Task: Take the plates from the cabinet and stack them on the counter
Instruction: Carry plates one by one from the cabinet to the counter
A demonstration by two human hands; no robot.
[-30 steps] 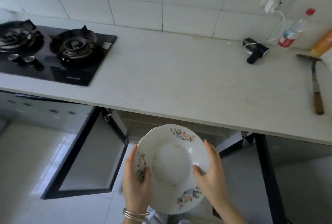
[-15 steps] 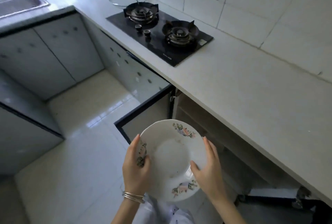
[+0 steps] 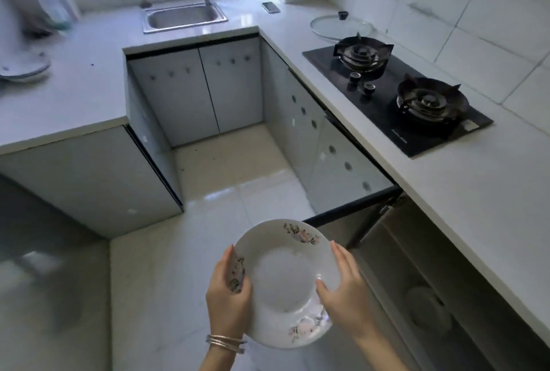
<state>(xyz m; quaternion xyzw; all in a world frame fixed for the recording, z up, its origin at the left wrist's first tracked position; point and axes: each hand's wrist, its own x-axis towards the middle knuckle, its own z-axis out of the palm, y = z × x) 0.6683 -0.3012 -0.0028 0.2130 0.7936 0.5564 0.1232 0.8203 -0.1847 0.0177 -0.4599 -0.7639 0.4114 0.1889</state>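
Plate: white and round with a shallow well, a plain centre, and flower sprays printed on the rim at 1, 5 and 9 o'clock.
Where it is: in the air over the floor, at 6 o'clock in the view, tilted with its face toward the camera.
Left hand: grips the rim at 9 o'clock; the thumb lies over the flower print on the upper face and the other fingers go under the edge.
Right hand: grips the rim at 3 o'clock; the thumb presses on the inner slope and the fingers run along the outside edge.
Bracelets: thin metal bands on the left wrist, at 7 o'clock of the plate.
Cabinet: open under the counter, at 3 o'clock of the plate; a pale round shape inside is too blurred to name.
Cabinet door: swung out, at 1 o'clock of the plate.
Stove: black, two burners, set into the counter at 2 o'clock.
Glass lid: flat on the counter beyond the stove.
Sink: steel, at 11 o'clock under the window.
Other plates: pale and blurred, on the left counter at 10 o'clock.
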